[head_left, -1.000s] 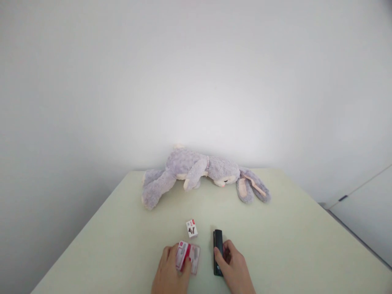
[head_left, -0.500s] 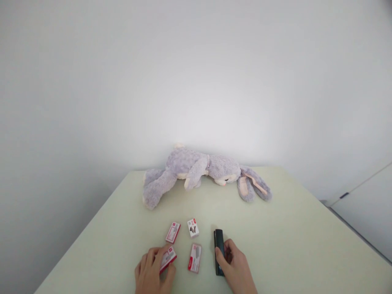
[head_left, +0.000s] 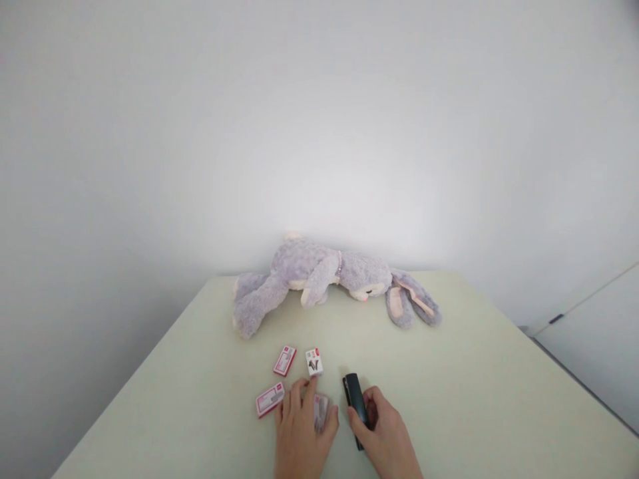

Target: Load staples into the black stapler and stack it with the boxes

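My right hand (head_left: 383,426) is closed around a dark green stapler (head_left: 353,392), thumb on one side and fingers on the other; the stapler lies tilted slightly left on the table. Spread over a small staple box (head_left: 320,411), my left hand (head_left: 302,426) has its fingers left of it and its thumb right of it, hiding much of the box. Its index fingertip reaches the lower edge of a small white box with a dark picture (head_left: 314,362). Left of that hand lies a red-and-white staple box (head_left: 270,400). Another red-and-white staple box (head_left: 284,360) sits farther back.
A grey-lilac plush rabbit (head_left: 304,263) lies on its side along the back of the pale green table (head_left: 449,372). Behind it rises a white wall (head_left: 319,133). At the right, beyond the table edge, a white panel with a dark handle (head_left: 556,319) shows.
My left hand has let go of the lower-left staple box and moved right over another one. Both left boxes have shifted and turned slightly. The stapler has tilted a little left in my right hand.
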The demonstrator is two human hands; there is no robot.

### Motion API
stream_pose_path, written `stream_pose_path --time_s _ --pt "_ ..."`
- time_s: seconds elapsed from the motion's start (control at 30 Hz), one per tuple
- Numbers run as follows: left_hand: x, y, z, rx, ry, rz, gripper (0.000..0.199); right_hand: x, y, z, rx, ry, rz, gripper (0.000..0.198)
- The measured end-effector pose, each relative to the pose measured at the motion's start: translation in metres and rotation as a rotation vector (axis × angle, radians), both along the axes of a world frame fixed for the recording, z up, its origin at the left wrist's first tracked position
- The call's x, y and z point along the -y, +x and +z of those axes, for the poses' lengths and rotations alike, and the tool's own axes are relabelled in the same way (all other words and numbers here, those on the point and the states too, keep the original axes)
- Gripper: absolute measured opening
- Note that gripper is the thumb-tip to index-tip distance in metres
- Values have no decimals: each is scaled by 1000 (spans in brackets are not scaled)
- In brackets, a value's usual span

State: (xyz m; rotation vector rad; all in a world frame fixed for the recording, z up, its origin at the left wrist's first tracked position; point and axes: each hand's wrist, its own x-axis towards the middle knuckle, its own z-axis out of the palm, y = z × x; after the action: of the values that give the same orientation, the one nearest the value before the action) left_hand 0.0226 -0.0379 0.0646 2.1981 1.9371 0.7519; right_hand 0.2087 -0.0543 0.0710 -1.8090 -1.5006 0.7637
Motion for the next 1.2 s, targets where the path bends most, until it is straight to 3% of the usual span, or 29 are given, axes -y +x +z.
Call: stream_pose_path --time_s 0.1,0.2,0.3,0.47,0.63,0.73,0.83,1.03,1.2 --pt "0 4 -6 13 21 39 68 5 11 10 80 -9 5 25" --pt "10 -2 -19 -5 -18 80 45 4 21 21 103 39 50 32" --pt "25 -3 -34 -49 -10 -31 37 -2 19 31 73 68 126 34" --pt "39 1 -53 -126 154 -120 71 -13 -15 45 92 62 203 26" --pt "42 -6 -59 -186 165 -58 49 -25 -55 47 246 122 73 26" --pt "43 -7 -56 -201 154 -18 44 -30 -59 45 180 187 24 20" --pt "42 -6 -50 -179 130 -18 50 -30 -41 41 -86 231 -38 21" --pt "35 -9 -45 -139 92 -97 79 -18 28 23 -361 127 -300 59" --pt "32 -15 -45 -121 47 -135 60 1 67 1 -461 -99 -349 67"
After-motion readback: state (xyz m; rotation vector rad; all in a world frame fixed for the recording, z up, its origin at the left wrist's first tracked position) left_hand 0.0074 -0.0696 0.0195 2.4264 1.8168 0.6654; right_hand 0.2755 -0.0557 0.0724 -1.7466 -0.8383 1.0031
